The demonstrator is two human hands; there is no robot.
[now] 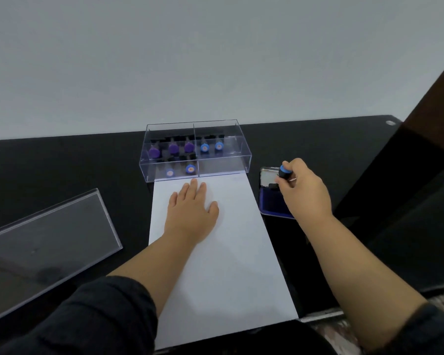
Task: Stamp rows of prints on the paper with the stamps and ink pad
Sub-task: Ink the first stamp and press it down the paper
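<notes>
A white sheet of paper [231, 252] lies on the black table, with no clear prints visible. My left hand [191, 213] presses flat on its upper part, fingers straight. My right hand [303, 188] grips a blue-capped stamp [283, 171] over the open blue ink pad [269, 201] just right of the paper. The stamp's lower end is at the pad's far edge. A clear plastic box [195, 149] at the paper's far end holds three purple stamps [173, 148] and several blue stamps [205, 147].
The box's clear lid [44, 244] lies at the left on the black table [62, 162]. A grey wall rises behind. A dark brown panel [431, 106] stands at the far right. The table's front edge runs near my forearms.
</notes>
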